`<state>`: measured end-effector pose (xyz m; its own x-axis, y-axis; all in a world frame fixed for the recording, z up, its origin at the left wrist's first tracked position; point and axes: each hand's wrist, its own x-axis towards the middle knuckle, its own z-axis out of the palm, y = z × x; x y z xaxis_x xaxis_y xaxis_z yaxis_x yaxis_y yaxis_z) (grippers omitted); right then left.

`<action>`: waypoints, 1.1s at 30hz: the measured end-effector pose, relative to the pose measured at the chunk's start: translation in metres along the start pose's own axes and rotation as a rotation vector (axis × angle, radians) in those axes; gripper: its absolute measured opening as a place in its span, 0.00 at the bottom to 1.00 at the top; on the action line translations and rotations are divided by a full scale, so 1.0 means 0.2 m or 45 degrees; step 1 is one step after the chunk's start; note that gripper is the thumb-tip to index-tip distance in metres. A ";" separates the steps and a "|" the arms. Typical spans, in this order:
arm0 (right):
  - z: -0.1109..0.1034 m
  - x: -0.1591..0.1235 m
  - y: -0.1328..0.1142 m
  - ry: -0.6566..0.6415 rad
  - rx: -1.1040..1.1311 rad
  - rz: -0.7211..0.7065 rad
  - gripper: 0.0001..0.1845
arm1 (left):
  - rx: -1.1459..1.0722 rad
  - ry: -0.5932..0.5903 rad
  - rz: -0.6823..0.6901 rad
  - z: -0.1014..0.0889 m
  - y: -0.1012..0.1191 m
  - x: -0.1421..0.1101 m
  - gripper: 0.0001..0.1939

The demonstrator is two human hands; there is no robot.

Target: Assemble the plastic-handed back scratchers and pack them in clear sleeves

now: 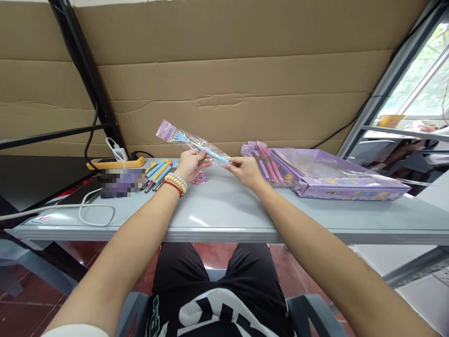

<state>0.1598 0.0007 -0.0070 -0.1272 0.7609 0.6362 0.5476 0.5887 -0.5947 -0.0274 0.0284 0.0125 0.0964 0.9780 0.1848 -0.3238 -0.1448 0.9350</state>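
A light-blue back scratcher (212, 153) with a hand-shaped end lies inside a clear plastic sleeve (192, 140) with a purple printed header. My left hand (192, 164) pinches the sleeved scratcher near its middle. My right hand (244, 171) grips the lower end of the sleeve. The pack tilts, header up to the left, above the table. Below and left of my left hand lie several loose back scratchers (159, 172) in blue, yellow and purple with metal rods. Pink printed cards (199, 178) lie partly hidden behind my left wrist.
Packed purple and pink scratchers (268, 164) lean against a purple display box (351, 187) at the right. At the left are a yellow case-like object (115, 163), a blurred-out purple item (122, 182), a white charger (119, 152) and its cable. A cardboard panel (228, 79) stands behind the grey table (224, 206).
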 end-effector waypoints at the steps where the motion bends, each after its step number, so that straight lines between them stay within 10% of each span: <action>1: 0.00 0.00 0.00 0.011 0.009 0.007 0.20 | -0.005 -0.013 -0.012 0.01 0.00 -0.01 0.07; 6: 0.00 0.01 0.02 0.105 0.092 -0.039 0.22 | -0.101 0.014 -0.012 0.02 0.01 -0.01 0.11; 16: -0.07 0.05 0.00 0.246 0.576 0.067 0.13 | -0.418 0.650 0.236 -0.13 0.08 0.08 0.07; 24: -0.27 0.11 -0.02 1.087 1.168 0.586 0.13 | -0.303 0.974 0.184 -0.22 0.12 0.09 0.07; 33: -0.26 0.13 -0.01 1.036 1.505 0.714 0.11 | 0.327 0.322 -0.067 0.02 -0.08 0.08 0.04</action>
<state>0.1988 0.0039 0.0363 0.5508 0.8326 0.0583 -0.6275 0.4591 -0.6289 -0.0161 0.0455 0.0017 -0.1398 0.9867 0.0834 -0.0745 -0.0945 0.9927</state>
